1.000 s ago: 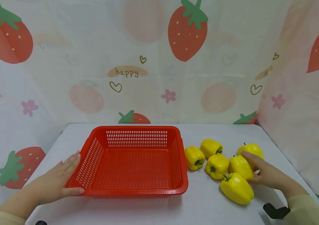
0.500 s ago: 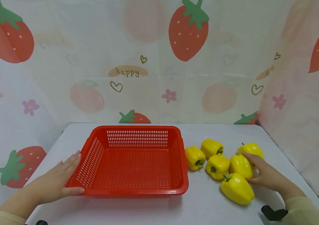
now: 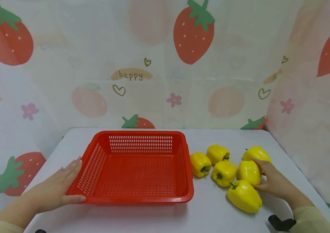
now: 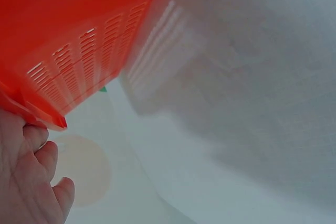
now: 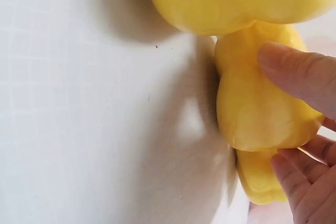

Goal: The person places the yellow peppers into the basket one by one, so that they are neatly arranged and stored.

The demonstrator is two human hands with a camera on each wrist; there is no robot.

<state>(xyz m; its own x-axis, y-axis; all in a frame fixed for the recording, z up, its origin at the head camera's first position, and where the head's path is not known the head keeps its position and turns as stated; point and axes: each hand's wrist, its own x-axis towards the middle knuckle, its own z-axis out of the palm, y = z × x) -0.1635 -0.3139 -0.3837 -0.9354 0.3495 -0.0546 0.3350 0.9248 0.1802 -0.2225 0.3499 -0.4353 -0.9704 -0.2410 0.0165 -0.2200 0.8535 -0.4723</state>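
Observation:
My left hand (image 3: 55,186) rests along the left side of a red plastic basket (image 3: 188,191), fingers extended and thumb on the front rim. In the left wrist view, its fingers (image 4: 47,158) lie right under the basket's rim (image 4: 39,116). On the right, my right hand (image 3: 275,179) holds a yellow bell pepper (image 3: 249,172) between thumb and fingers. The right wrist view shows the thumb (image 5: 299,72) on the near side of this pepper (image 5: 257,103). A nearer pepper (image 3: 244,196) and a farther pepper (image 3: 257,154) lie close to it.
Three more yellow peppers, including one by the basket (image 3: 200,164), one behind (image 3: 218,153) and one in the middle (image 3: 224,173), lie between the basket and my right hand. A white table (image 3: 211,216) bears everything. A strawberry-print curtain (image 3: 159,97) hangs behind it.
The right hand has shifted slightly left around the held pepper. The farther pepper behind it has turned and moved a little left. The left hand and basket stay in place.

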